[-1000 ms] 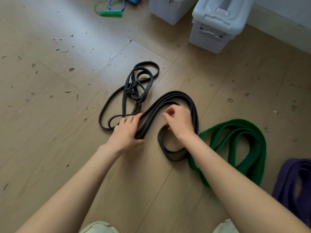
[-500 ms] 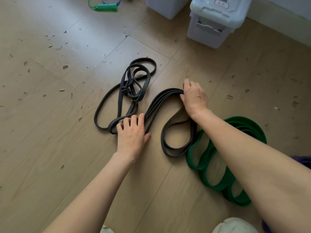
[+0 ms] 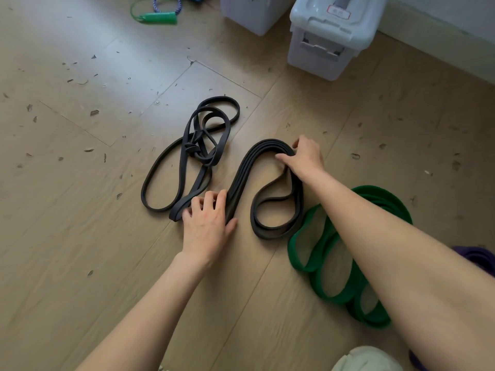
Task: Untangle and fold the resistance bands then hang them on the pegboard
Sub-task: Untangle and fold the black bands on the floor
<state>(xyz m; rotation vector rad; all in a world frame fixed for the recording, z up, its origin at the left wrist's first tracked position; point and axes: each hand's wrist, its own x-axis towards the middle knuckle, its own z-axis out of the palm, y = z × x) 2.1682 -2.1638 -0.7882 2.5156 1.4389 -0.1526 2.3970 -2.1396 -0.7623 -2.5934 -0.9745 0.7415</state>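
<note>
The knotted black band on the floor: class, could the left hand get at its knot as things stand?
Probably yes. The knot lies uncovered on the floor, just beyond the left hand, with nothing between; that hand now presses the folded black band.

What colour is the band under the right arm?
Green. The band shows best in the head view, partly beneath the forearm.
</note>
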